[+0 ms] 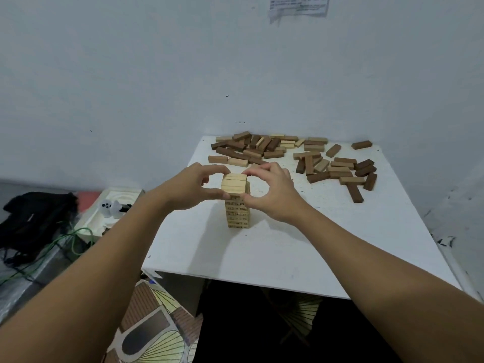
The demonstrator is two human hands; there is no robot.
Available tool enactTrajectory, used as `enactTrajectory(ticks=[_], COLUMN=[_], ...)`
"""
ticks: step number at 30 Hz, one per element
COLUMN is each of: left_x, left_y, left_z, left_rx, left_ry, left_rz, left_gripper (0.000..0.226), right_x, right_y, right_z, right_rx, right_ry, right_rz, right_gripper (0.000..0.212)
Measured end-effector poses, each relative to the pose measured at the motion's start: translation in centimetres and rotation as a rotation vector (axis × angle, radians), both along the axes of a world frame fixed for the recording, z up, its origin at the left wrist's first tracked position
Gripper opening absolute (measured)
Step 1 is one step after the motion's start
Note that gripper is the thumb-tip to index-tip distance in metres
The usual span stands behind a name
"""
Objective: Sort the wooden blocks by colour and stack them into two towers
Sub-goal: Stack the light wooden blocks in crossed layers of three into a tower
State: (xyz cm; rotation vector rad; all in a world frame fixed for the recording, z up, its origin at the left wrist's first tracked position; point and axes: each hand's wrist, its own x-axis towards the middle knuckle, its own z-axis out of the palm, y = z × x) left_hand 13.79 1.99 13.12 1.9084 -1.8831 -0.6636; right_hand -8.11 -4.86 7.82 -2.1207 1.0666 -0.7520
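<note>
Two hands work the head view: our left hand [195, 186] and right hand [272, 191] pinch the top layer of the pale tower [236, 203] mid-table [327, 244]. We judge the blocks light, rigid and easily toppled, best held by the short ends. Loose blocks [293, 157] lie behind, dark and pale mixed; nothing blocks reach.

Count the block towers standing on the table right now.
1: a light wooden block tower stands mid-table on the white table, its top layer pinched by the left hand and right hand. No dark tower yet.
</note>
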Motion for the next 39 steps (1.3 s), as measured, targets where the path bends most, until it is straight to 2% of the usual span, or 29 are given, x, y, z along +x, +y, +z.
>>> enactTrajectory(ticks=[16, 31, 39], left_x=[-0.1, 0.9, 1.2], left_y=[-1.1, -0.7, -0.9], left_z=[-0.3, -2.0, -2.2], left_rx=[0.122, 0.120, 0.132], left_ry=[0.118, 0.300, 0.338], left_rz=[0.016, 0.107, 0.123], left_gripper=[0.054, 0.062, 0.069], right_x=[-0.4, -0.5, -0.6], right_y=[-0.6, -0.6, -0.5], right_z=[-1.1, -1.4, -1.4], right_rx=[0.041, 0.064, 0.086], right_ry=[0.033, 0.050, 0.030], right_rz=[-0.037, -0.017, -0.003], right_gripper=[0.049, 0.053, 0.056])
